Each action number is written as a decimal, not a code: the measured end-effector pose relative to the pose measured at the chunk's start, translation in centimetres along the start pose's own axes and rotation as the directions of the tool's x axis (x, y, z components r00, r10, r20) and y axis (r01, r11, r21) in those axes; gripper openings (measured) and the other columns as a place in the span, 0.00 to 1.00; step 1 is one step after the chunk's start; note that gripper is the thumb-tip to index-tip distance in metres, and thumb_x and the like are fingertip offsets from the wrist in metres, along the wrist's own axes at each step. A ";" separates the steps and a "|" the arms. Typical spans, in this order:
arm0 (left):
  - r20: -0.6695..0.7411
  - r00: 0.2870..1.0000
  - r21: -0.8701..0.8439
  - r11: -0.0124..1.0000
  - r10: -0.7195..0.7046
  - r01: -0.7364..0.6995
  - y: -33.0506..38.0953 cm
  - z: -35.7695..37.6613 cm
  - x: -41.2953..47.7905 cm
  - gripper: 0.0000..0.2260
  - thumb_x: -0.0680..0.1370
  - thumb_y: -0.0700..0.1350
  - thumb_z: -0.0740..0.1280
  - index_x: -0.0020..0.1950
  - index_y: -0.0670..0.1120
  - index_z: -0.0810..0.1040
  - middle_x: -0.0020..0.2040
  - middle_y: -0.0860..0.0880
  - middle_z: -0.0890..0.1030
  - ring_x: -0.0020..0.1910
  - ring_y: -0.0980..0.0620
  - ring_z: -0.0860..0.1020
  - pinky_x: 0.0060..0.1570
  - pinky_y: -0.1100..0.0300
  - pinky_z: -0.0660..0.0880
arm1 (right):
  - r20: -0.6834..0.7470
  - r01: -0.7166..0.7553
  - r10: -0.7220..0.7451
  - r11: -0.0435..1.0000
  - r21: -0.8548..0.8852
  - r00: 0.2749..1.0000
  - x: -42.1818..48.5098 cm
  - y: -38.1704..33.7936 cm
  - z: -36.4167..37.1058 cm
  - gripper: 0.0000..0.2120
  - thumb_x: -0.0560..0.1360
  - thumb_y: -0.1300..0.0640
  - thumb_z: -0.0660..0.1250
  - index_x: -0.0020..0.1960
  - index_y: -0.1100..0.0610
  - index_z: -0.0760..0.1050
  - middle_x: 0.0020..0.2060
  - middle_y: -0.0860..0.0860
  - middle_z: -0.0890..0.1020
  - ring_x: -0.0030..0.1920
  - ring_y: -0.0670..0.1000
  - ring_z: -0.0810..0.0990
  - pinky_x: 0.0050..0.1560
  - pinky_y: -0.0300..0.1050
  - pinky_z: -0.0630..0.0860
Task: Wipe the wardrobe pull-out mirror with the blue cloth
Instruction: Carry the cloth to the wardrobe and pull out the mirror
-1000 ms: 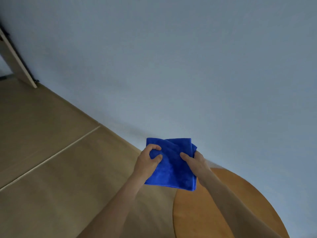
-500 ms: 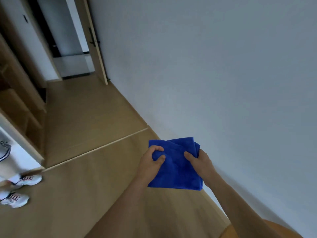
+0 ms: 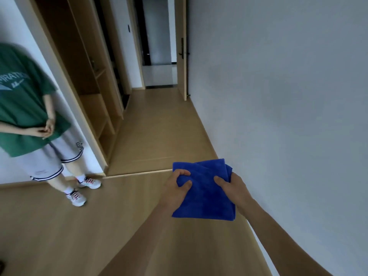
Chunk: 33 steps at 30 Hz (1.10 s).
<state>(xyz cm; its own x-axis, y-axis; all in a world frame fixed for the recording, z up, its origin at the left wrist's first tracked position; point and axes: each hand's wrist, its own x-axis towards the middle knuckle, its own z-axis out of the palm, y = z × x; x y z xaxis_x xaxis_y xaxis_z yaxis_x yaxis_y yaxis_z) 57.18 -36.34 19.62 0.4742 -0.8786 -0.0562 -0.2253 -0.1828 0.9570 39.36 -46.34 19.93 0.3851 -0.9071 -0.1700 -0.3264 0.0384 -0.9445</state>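
A folded blue cloth (image 3: 205,198) hangs in front of me, held by both hands. My left hand (image 3: 175,188) pinches its left edge with thumb and fingers. My right hand (image 3: 233,186) grips its right edge, thumb across the front. An open wooden wardrobe (image 3: 89,80) with bare shelves stands at the left, some way ahead of the cloth. No pull-out mirror shows in the wardrobe from here.
A person in a green T-shirt (image 3: 22,108) and grey shorts stands at the left by a white panel. A plain white wall (image 3: 288,96) runs along the right. Wooden floor (image 3: 159,126) leads to an open door (image 3: 182,50) at the far end.
My view has swung left and up from the wall and round wooden table to the corridor, wardrobe and standing person. Both hands keep the same hold on the cloth.
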 end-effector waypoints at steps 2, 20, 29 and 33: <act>-0.030 0.999 -0.007 1.000 -0.017 0.017 -0.3 -0.9 2.1 0.08 0.81 0.45 0.68 0.55 0.58 0.78 0.54 0.62 0.78 0.51 0.63 0.78 0.40 0.74 0.73 | 0.027 0.003 -0.002 1.000 -0.007 1.000 2.6 -0.6 1.0 0.08 0.79 0.50 0.68 0.57 0.46 0.76 0.48 0.43 0.85 0.43 0.42 0.85 0.38 0.36 0.79; -0.090 0.996 -0.004 1.000 0.009 -0.010 -2.8 -12.2 26.3 0.08 0.81 0.42 0.68 0.57 0.55 0.78 0.58 0.61 0.77 0.57 0.60 0.75 0.53 0.65 0.72 | 0.094 0.002 0.003 0.999 -0.047 0.996 24.9 -10.3 12.9 0.10 0.81 0.55 0.67 0.61 0.53 0.73 0.53 0.52 0.82 0.52 0.52 0.82 0.52 0.49 0.80; -0.158 0.987 0.003 1.000 -0.030 0.031 -4.0 -14.9 36.9 0.08 0.80 0.45 0.70 0.57 0.54 0.78 0.58 0.60 0.78 0.57 0.60 0.76 0.51 0.67 0.72 | 0.177 0.042 -0.028 0.996 -0.077 0.984 36.3 -13.1 16.5 0.13 0.81 0.57 0.65 0.65 0.57 0.74 0.56 0.54 0.82 0.55 0.55 0.82 0.59 0.55 0.79; -0.198 0.978 -0.001 0.998 -0.060 0.061 -3.8 -14.7 42.6 0.08 0.79 0.45 0.71 0.57 0.54 0.78 0.58 0.60 0.78 0.57 0.59 0.75 0.49 0.69 0.71 | 0.219 0.039 -0.027 0.998 -0.049 0.975 43.0 -13.9 16.9 0.10 0.82 0.59 0.64 0.62 0.59 0.75 0.54 0.55 0.83 0.53 0.54 0.83 0.54 0.51 0.80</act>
<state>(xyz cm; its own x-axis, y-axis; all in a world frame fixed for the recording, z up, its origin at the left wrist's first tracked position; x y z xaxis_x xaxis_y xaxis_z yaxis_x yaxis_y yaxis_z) 90.75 -66.65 17.73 0.6458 -0.7614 -0.0565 -0.1952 -0.2362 0.9519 75.01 -78.78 21.02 0.5739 -0.7937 -0.2017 -0.3534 -0.0179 -0.9353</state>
